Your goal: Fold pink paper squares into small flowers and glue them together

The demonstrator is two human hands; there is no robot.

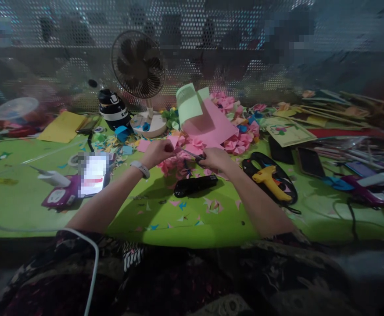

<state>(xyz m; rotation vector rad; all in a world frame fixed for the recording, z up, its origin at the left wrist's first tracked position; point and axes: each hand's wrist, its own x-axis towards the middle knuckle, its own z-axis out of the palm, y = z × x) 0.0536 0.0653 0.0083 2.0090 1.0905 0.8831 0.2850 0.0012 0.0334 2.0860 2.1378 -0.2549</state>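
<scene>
My left hand (pixel 160 151), with a pale band at its wrist, is closed in a pinch. A small piece of pink paper (pixel 176 141) shows at its fingertips, partly lost against the pink paper behind. Wrapped round the dark handles of a pair of scissors (pixel 192 153) is my right hand (pixel 213 158); the blades point left toward the left hand. Below and behind both hands lie folded pink paper flowers (pixel 168 166). A black stapler-like tool (pixel 195 185) rests on the green table (pixel 178 235) in front of them.
Pink and pale green sheets (pixel 208 123) stand behind the hands. A fan (pixel 138 66) and black bottle (pixel 113 109) are at back left. A lit phone (pixel 93 175) lies left; a yellow-handled glue gun (pixel 272 182) lies right. Paper scraps (pixel 181 205) litter the front, and a cable (pixel 95 263) crosses lower left.
</scene>
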